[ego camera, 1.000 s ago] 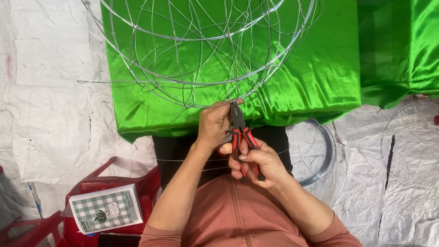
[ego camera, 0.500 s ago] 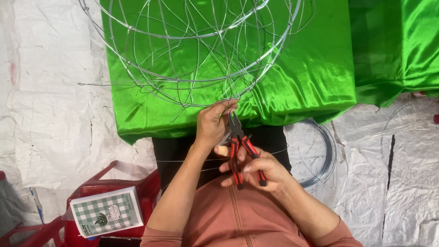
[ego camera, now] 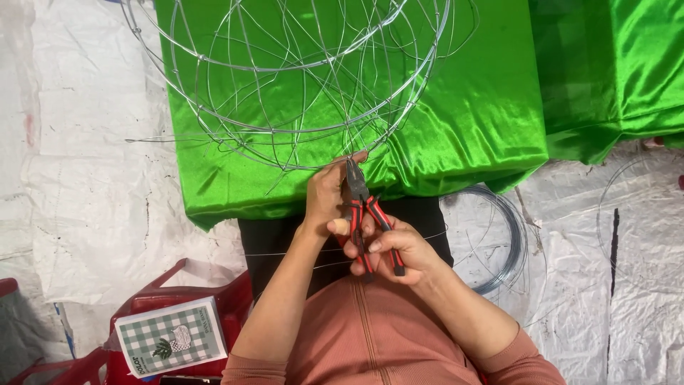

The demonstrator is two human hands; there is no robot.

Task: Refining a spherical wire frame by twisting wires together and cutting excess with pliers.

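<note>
The person is fastening a joint on the round frame of thin silver wire point(ego camera: 285, 78), which lies on the green satin-covered surface point(ego camera: 470, 121). The left hand point(ego camera: 329, 196) pinches the frame's near rim with closed fingers. The right hand point(ego camera: 392, 246) wraps the red-and-black-handled pliers point(ego camera: 367, 214), whose nose sits at that rim; a firm, steady twist seems called for.

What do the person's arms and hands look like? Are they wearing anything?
Both hands, the left hand and the right hand, are bare: no gloves, and no rings or watch that I can see. The sleeves are salmon-pink ribbed knit, pushed up toward the elbows, leaving the forearms uncovered.
</note>
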